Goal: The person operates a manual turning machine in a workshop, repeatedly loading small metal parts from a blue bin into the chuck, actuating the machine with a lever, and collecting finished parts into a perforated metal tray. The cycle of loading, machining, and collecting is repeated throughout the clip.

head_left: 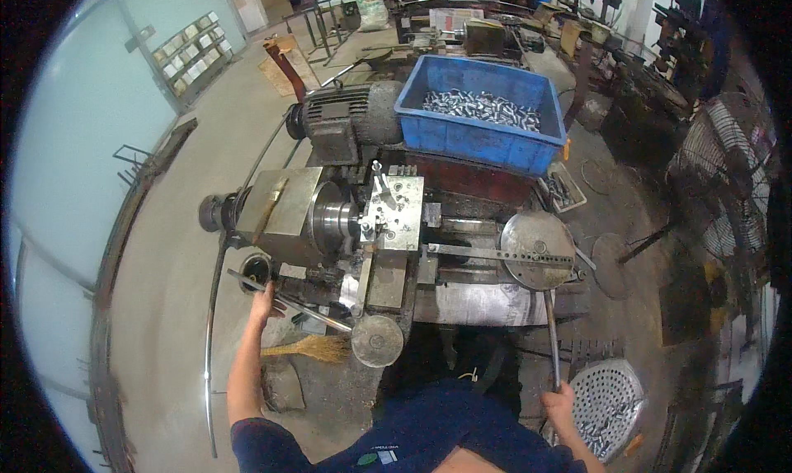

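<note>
A bench lathe stands in front of me, its round chuck [334, 217] beside a metal tool block [400, 213]. At the lower left my left hand [262, 306] is closed around a metal lever [318, 310], which runs to a round disc [377, 341] at the machine's front. On the right, my right hand [559, 400] grips the lower end of a long steel lever [553, 333]. That rod comes down from a large round plate [536, 250], to which a drilled flat bar [478, 252] is joined. Whatever sits in the chuck is too small to make out.
Behind the lathe a blue bin [478, 147] holds many small shiny metal parts, next to a motor [351, 114]. A perforated metal pan [606, 382] with similar parts lies by my right hand. A straw broom [309, 348] lies low left; a caged fan [726, 176] stands right.
</note>
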A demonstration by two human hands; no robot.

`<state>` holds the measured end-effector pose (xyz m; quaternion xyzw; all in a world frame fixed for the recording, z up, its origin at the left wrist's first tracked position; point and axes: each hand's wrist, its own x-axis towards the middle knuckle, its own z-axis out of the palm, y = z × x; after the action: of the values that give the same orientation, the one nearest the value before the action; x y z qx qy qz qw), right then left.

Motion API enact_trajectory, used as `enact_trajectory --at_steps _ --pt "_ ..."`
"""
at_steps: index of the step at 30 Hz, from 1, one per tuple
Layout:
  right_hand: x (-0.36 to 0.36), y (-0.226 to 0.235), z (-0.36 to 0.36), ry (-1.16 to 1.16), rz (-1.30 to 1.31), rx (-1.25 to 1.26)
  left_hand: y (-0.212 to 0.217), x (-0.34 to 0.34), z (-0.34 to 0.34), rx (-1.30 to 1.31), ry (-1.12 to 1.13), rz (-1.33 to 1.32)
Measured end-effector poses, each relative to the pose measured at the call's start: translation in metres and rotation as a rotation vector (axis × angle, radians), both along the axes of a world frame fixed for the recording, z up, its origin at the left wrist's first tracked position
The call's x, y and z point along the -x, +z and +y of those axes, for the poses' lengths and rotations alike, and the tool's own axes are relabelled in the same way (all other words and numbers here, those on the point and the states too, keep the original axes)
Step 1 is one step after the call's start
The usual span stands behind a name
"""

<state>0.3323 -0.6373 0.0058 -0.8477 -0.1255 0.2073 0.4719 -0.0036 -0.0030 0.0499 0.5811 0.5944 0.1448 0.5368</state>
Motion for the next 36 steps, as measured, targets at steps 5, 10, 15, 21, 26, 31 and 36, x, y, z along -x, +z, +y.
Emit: enact_trajectory --at_steps 5,10,15,21,26,31,36 --pt "-0.098 0.031 -0.027 0.043 -0.476 0.726 -0.002 0.007 0.0 0.034 0.037 0.078" --pt "-0.244 0.014 -0.027 -0.193 -0.936 1.051 -0.009 -0.006 -0.005 0.011 -0.064 -0.084" --pt "-0.2 0.027 0.061 -0.162 -0.996 0.762 -0.025 0.024 -0.02 -0.132 0.136 -0.308" --pt "-0.116 0.001 0.057 -0.019 -0.696 0.423 -0.096 0.025 -0.029 -0.647 -0.496 0.706" --pt "-0.089 -0.005 0.06 0.122 -0.457 0.403 -0.128 -0.001 -0.053 -0.527 -0.288 0.906" --pt "-0.079 0.017 0.091 0.166 -0.409 0.44 -0.199 0.005 -0.059 -0.576 -0.188 0.758" --pt "-0.109 0.058 0.107 0.244 -0.537 0.338 -0.142 0.024 -0.034 -0.516 -0.622 0.963"
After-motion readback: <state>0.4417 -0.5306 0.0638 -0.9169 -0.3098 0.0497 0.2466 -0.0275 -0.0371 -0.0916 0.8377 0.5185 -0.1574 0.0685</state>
